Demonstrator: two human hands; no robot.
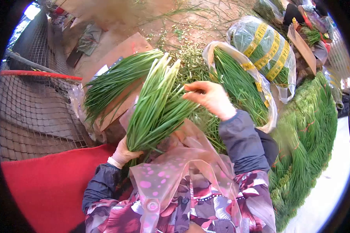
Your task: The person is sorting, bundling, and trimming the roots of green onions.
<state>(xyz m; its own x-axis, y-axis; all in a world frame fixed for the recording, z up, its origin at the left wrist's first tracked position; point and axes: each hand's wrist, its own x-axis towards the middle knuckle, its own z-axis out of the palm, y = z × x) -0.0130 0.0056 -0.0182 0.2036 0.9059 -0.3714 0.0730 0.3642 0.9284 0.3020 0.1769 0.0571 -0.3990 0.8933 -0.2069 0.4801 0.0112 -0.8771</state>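
My left hand (125, 153) is wrapped around the lower part of a big bunch of garlic chives (153, 105), long flat green leaves with pale stalk ends pointing away from me. At the bunch's right side, my right hand (210, 98) is closed in a pinch, its fingertips against the edge of the chives. Whatever sits between those fingertips is too small to make out. Beyond my left hand, another pile of chives (118, 79) lies on a brown board (135, 46). A pink-spotted clear plastic apron (159, 176) covers my lap.
An open plastic bag of chives (241, 83) lies right of my hand, and a yellow-taped full bag (266, 50) behind it. Tied bundles (305, 143) are stacked at right. Red cloth (54, 186) and netting (31, 112) lie left. Trimmings (190, 58) litter the ground.
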